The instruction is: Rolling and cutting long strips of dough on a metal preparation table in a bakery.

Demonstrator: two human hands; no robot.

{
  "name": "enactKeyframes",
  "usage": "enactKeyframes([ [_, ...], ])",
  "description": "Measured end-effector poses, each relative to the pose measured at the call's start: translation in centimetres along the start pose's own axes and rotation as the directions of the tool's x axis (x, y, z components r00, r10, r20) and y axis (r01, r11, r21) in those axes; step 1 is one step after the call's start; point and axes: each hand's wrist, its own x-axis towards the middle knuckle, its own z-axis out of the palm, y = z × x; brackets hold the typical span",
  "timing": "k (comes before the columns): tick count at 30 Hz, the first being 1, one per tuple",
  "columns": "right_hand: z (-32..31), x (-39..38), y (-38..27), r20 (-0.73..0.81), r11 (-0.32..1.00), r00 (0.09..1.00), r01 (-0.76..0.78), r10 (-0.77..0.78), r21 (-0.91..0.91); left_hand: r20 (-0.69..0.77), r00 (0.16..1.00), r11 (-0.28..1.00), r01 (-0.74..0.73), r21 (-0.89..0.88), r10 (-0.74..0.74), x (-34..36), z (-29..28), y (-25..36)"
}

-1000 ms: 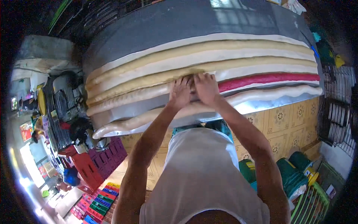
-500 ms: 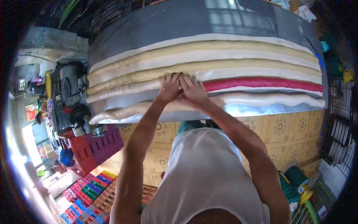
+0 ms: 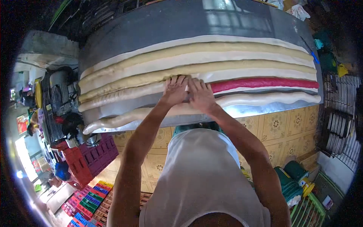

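Note:
A long white dough sheet [image 3: 261,56] lies across the grey table [image 3: 151,30], with two thick tan filling ropes [image 3: 227,47] running along it. Nearer me is a red filling rope [image 3: 264,83], bare on the right. Left of my hands the same line is covered by a rolled white dough edge [image 3: 128,92]. My left hand [image 3: 175,90] curls its fingers over this edge. Right beside it, my right hand [image 3: 201,94] bends its fingers over the dough where the red rope begins to show. The fingertips are partly hidden. A separate pale dough rope [image 3: 264,99] passes below my wrists along the near edge.
A blue thin tool [image 3: 315,57] lies at the table's right end. Red and purple crates [image 3: 102,147] stand at the left, with colourful stacked crates [image 3: 90,200] below. Stacked trays [image 3: 342,128] and green containers [image 3: 295,172] are at the right. The floor is patterned yellow tile [image 3: 280,128].
Both hands have shifted rightward along the dough, and a small gap has opened between them. Slightly less of the red rope's left end shows. The whole view has turned a little.

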Motion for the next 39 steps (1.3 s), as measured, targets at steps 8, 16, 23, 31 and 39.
enactKeyframes([
  [8,-2.3,5.2,2.7,0.431,0.964,0.876,-0.26,0.215,0.047,-0.181,0.982,0.99,-0.022,0.141,0.048,-0.4,2.3,1.9],
  [16,-2.9,3.2,5.8,0.402,0.994,0.915,-0.068,0.028,0.086,-0.216,0.976,0.987,-0.01,-0.158,-0.025,1.1,2.2,4.0],
  [23,-1.7,-1.0,6.0,-0.021,0.994,0.994,0.111,-0.112,-0.02,-0.262,0.965,1.0,0.019,0.012,-0.016,2.9,1.5,5.3],
  [31,-4.6,5.9,13.7,0.606,0.756,0.774,-0.283,-0.183,0.59,-0.22,0.975,0.999,0.04,0.007,-0.037,2.7,2.1,9.2],
  [39,-2.1,-0.5,13.5,-0.05,0.976,0.978,0.198,-0.203,-0.092,-0.08,0.984,0.985,0.161,0.059,-0.156,6.1,1.4,11.2],
])
